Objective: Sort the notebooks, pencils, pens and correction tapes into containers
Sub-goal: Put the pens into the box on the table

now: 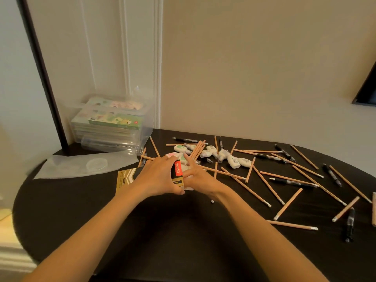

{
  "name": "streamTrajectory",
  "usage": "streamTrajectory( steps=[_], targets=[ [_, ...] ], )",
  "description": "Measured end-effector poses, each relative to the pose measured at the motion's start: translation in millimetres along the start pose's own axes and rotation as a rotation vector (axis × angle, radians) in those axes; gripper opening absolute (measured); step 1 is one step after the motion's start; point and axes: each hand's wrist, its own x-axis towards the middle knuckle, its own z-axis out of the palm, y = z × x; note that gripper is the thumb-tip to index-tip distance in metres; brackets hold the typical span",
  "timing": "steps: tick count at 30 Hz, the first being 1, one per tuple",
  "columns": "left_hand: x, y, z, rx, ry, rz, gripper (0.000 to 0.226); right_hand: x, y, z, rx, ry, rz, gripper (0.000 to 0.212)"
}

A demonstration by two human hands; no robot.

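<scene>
Gripping the black-and-red box [177,169] mid-table, we're wrapping our left hand [160,178] round one side and pinching the other with our right hand [198,179]. Pencils [288,204], pens [293,182] and correction tapes [234,161] are sprawling toward the right edge. Notebooks [114,121] are sitting in the clear container [145,135], back left. Dark table [179,231] is showing between our forearms.

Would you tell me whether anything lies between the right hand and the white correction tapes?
Yes: loose pencils lie crossed on the table between the right hand and the correction tapes; a pencil bundle lies over some.
</scene>
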Motion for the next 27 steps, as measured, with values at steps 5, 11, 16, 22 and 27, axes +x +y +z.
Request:
streamTrajectory(
  steps=[5, 11, 16, 22, 27],
  targets=[
    [-7, -20, -4, -0.019, 0.031, -0.045, 0.087, 19, -12, 14, 0.031, -0.071, 0.042, 0.02],
    [-6, -59, -12, -0.015, 0.068, -0.186, 0.089, 35, -23, 25, 0.479, 0.076, 0.092, 0.013],
    [-5, -102, -19, 0.022, 0.157, -0.426, 0.084, 70, -22, 41, 0.551, 0.359, 0.39, 0.018],
    [-2, -126, -17, 0.096, 0.163, -0.528, 0.083, 99, -32, 80, 0.046, 0.214, 0.366, 0.022],
    [1, -137, -11, 0.074, 0.135, -0.53, 0.08, 118, -35, 97, -0.119, 0.186, 0.38, 0.021]
  ],
)
